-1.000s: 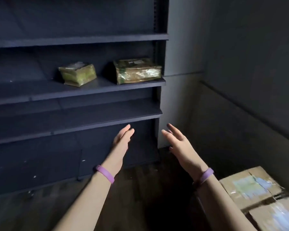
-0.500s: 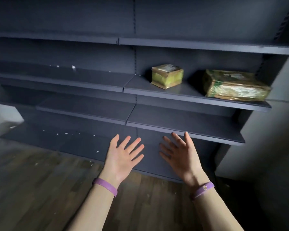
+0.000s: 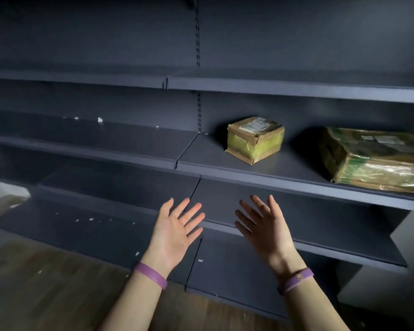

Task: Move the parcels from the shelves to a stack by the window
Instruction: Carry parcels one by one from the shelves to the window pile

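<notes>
Hovering at lower centre, side by side and apart: left hand (image 3: 175, 232) with fingers spread and straight, gripping nothing; right hand (image 3: 265, 230) likewise released, fingers straight and slightly fanned, touching nothing. Banded in purple at each wrist: left wristband (image 3: 151, 278), right wristband (image 3: 295, 280). Below and toward the lower left, wooden floor (image 3: 46, 283), dim and flecked with pale specks. Beyond both hands, dark grey shelves (image 3: 201, 158) running across the whole frame in several tiers, joined at a slotted upright (image 3: 197, 44) in upper centre. Sitting on the middle tier, right of centre and above the right hand: small parcel (image 3: 256, 139), a boxy brown carton bound in yellowish tape, label on top, turned corner-on to the shelf edge. Further right on the same tier, well apart from the first and cut by the right edge of the frame: large parcel (image 3: 378, 161), flatter and wider, wrapped in glossy green-and-gold film with labels on top. Neither parcel touched by either hand. On that tier at left, white scraps (image 3: 100, 119) scattered near the back.
</notes>
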`<state>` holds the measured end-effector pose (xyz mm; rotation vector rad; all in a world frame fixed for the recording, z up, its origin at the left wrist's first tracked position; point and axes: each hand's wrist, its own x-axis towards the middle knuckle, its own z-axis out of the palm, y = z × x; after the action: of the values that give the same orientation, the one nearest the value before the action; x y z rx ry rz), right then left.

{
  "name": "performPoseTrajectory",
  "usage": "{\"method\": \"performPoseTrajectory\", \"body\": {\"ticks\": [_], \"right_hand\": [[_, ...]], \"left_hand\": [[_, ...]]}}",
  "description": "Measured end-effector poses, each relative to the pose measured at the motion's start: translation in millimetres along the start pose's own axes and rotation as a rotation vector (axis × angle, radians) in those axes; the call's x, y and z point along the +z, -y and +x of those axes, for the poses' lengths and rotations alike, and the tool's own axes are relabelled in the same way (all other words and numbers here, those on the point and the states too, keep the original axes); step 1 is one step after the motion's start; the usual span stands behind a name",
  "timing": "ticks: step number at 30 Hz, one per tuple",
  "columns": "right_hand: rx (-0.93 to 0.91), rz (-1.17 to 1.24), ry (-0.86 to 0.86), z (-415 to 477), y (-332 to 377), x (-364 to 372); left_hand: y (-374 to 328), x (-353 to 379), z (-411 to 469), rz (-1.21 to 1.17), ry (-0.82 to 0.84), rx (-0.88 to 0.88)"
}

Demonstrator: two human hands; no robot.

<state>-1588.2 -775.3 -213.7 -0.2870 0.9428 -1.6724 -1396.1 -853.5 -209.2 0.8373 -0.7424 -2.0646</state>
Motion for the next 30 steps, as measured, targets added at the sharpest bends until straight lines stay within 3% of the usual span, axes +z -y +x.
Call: {"method": "performPoseTrajectory", "body": {"ticks": [11,20,30], "right_hand": [[-0.212,-0.212,-0.133,105,65,-8],[-0.404,-0.591,-0.237,166,91,9],[-0.411,-0.566,-0.367,232,100,27]], "left_hand": [[-37,57,135,0.248,0.046,0.078],[-74,83,257,0.492,0.095,0.214],[-81,115,353,0.530,0.221,0.085]]}}
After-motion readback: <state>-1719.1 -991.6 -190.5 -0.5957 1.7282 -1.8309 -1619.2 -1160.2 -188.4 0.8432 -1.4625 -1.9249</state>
